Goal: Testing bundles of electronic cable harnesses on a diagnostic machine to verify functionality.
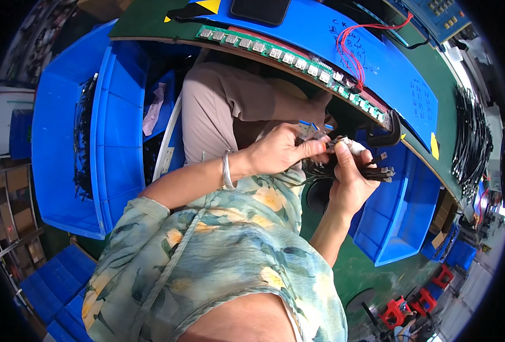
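Above my lap, my right hand (350, 185) is closed around a bundle of thin black cables (381, 173) whose small metal plug ends stick out to the right. Something white (352, 146) shows by the thumb of that hand. My left hand (278, 149) meets the bundle from the left, thumb pressed toward its fingers. Its fingertips are blurred, and what they pinch cannot be made out. Just beyond them, along the table edge, runs a long green circuit board (289, 58) with a row of metal sockets.
A black clamp (390, 134) grips the table edge near my right hand. Red wires (343, 48) rise from the board across a blue sheet (315, 28). Blue bins (121, 114) stand at the left, another blue bin (400, 222) at the right. Many black cables (470, 142) lie at the far right.
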Tool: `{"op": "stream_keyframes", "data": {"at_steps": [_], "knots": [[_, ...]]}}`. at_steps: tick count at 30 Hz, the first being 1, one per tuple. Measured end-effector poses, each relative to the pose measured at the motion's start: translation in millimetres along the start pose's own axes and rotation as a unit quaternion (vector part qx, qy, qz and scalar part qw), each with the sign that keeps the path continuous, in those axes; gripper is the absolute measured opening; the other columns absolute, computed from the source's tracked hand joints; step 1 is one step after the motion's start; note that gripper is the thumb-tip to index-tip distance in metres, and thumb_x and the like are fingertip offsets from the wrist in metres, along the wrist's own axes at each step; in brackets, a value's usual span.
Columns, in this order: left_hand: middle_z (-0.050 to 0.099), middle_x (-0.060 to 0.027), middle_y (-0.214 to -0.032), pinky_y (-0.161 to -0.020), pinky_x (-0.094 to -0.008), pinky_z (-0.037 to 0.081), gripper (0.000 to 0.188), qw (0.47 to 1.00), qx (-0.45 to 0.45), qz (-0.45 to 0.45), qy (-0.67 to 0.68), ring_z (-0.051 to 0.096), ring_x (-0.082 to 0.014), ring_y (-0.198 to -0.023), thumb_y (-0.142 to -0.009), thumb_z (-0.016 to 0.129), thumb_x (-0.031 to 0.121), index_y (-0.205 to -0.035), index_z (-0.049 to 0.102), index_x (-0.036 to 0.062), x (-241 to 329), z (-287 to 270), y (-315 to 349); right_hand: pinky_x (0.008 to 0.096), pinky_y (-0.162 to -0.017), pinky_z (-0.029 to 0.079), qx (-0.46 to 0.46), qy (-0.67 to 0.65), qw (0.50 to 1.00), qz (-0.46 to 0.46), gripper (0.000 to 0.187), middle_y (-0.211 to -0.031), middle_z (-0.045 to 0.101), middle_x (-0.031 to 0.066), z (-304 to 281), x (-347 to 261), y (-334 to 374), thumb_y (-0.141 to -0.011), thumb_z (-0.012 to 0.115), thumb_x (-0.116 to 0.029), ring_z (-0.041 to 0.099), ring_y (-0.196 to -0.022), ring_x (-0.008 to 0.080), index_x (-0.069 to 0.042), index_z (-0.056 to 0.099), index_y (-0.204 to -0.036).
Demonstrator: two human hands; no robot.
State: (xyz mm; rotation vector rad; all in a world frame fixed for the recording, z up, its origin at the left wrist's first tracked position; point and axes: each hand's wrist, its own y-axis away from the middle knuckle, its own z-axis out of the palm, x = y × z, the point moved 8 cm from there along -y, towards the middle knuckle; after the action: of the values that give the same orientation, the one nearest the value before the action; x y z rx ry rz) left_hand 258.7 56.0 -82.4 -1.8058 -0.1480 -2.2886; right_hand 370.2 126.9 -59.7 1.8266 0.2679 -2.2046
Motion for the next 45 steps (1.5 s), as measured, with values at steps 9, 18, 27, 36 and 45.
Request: {"op": "stream_keyframes", "data": {"at_steps": [9,18,27,36,45], "knots": [[0.057,-0.0101,-0.081,-0.058,-0.0263,0.045,0.015,0.955,0.067,0.170,-0.232,0.056,-0.0178,-0.068,-0.070,0.061,0.000,-0.084,0.058,-0.0018,60,-1,8,0.0140,-0.044,0.029,0.020,0.067,0.994,-0.083,0.011,-0.066,0.056,0.0001,-3,-28,-6,-0.068,0.063,0.006,0.042,-0.050,0.0009,0.000,0.056,-0.075],[0.052,-0.0107,-0.067,-0.050,-0.0310,0.041,0.017,0.927,0.131,0.221,-0.274,0.053,-0.0258,-0.057,-0.060,0.064,-0.002,-0.074,0.052,-0.0013,46,-3,4,0.0159,-0.055,0.038,-0.042,0.061,0.994,-0.083,0.015,-0.069,0.051,-0.0008,26,-18,6,-0.067,0.063,0.009,0.046,-0.062,0.0035,0.002,0.054,-0.076],[0.062,-0.0067,-0.078,-0.043,-0.0177,0.036,0.017,0.986,0.159,-0.003,0.053,0.046,-0.0035,-0.050,-0.082,0.053,0.011,-0.087,0.059,-0.0041,7,-25,-7,0.0169,-0.035,0.018,-0.033,0.145,0.988,0.051,0.016,-0.052,0.049,-0.0015,1,6,24,-0.081,0.054,-0.012,0.030,-0.038,0.0014,0.000,0.060,-0.073],[0.061,-0.0117,-0.076,-0.037,-0.0170,0.030,0.020,0.970,0.078,-0.071,0.221,0.036,-0.0027,-0.040,-0.084,0.050,0.015,-0.088,0.056,-0.0042,17,12,-2,0.0190,-0.032,0.015,0.022,-0.044,0.982,0.184,0.022,-0.045,0.031,-0.0045,-39,55,42,-0.086,0.047,-0.021,0.023,-0.034,0.0030,-0.002,0.054,-0.077],[0.060,-0.0147,-0.065,-0.035,-0.0170,0.025,0.023,0.958,-0.024,-0.209,0.195,0.033,-0.0037,-0.035,-0.085,0.044,0.014,-0.084,0.058,-0.0050,12,15,40,0.0153,-0.031,0.021,0.138,-0.151,0.974,0.101,0.010,-0.085,0.059,0.0137,-77,44,28,-0.084,0.050,-0.014,0.029,-0.036,0.0021,-0.008,0.048,-0.076]]}}
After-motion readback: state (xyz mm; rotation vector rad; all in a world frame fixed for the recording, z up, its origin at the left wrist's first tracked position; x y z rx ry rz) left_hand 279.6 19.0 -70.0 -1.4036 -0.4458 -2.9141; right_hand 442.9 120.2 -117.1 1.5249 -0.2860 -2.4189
